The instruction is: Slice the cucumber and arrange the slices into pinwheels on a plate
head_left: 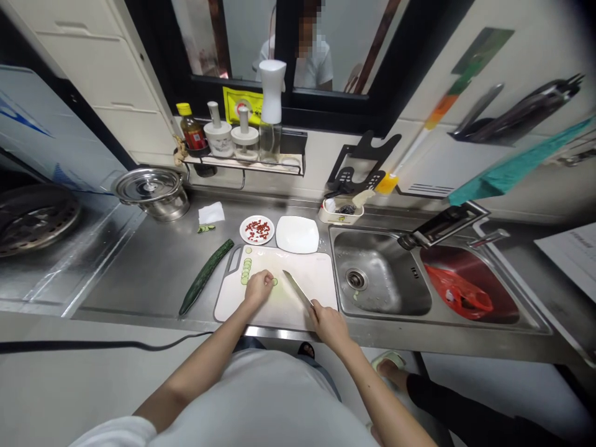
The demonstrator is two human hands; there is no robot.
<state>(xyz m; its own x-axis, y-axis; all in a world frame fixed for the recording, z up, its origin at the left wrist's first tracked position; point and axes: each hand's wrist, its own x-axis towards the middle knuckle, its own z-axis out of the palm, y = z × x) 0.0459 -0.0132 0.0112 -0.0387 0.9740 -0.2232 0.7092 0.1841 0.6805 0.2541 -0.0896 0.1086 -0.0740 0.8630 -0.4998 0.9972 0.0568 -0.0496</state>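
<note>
My left hand (259,288) is over the white cutting board (298,315), its fingers pinched at a small round cucumber slice (274,282). In my right hand (329,323) is the handle of a kitchen knife (297,287), its blade pointing up and left across the board. Several cucumber slices (246,272) lie overlapped in a column near the board's left side. A whole dark green cucumber (205,277) rests on the steel counter, left of the board. Behind the board stand a plate of chopped red pieces (257,230) and a white square plate (297,234).
To the right is a steel sink (382,273), with a red plastic bag (459,292) in its second basin. A lidded steel pot (158,192) stands back left. Above the counter hangs a condiment rack (246,162). Another person's leg (433,397) shows at lower right.
</note>
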